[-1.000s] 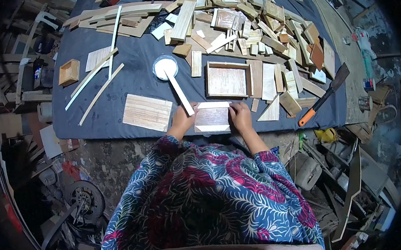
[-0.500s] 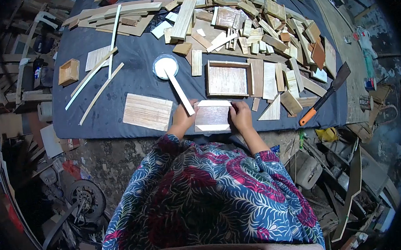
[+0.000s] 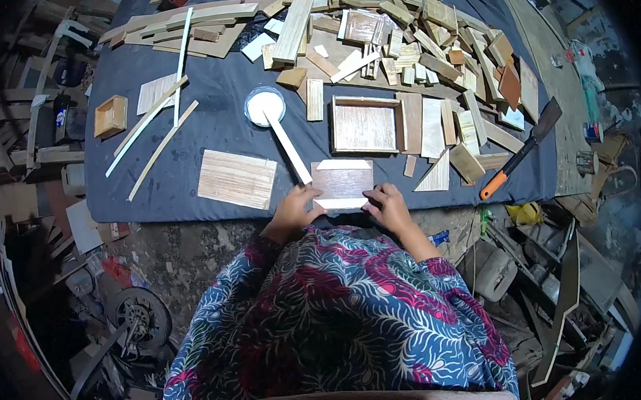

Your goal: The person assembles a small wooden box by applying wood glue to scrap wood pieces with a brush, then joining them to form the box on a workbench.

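A small wooden panel lies near the front edge of the table, with a pale strip along its far edge and another along its near edge. My left hand grips the near left corner, fingers on top and thumb at the near edge. At the near right corner, my right hand pinches the panel and the end of the near strip. Just beyond my left hand, a flat white-tipped stick leans from a round tub of white paste. An open wooden box frame stands behind the panel.
A bare wooden board lies to the left, near thin strips and a small wooden box. Wood offcuts pile up at the back right. A large blade with an orange handle rests near the right edge.
Both hands have slid toward me, from the panel's far and middle sides to its near corners. The panel has stayed almost in place, its far strip now uncovered.
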A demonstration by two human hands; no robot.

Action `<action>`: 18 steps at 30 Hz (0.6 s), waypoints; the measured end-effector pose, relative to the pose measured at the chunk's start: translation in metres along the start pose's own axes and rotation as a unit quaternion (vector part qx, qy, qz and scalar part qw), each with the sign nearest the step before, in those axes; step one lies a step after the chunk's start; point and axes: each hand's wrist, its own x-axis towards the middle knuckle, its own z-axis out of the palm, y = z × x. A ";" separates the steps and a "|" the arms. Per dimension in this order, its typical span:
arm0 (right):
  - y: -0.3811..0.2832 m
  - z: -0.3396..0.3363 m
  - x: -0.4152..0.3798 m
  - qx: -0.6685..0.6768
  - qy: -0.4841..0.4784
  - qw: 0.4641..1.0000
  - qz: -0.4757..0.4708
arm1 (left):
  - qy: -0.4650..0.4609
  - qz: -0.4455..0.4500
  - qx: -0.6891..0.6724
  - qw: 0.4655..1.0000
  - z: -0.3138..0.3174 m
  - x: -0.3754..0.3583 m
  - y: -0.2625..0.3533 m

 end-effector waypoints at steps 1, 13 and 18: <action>-0.001 0.000 0.000 0.000 0.001 1.000 0.000 | -0.004 0.021 0.005 1.000 0.005 -0.002 -0.008; -0.001 -0.002 0.006 0.024 0.019 0.999 -0.008 | 0.024 0.007 -0.006 1.000 0.012 0.002 -0.005; 0.011 0.006 0.029 0.050 0.109 0.991 0.063 | 0.105 -0.127 -0.083 0.983 0.012 0.022 -0.004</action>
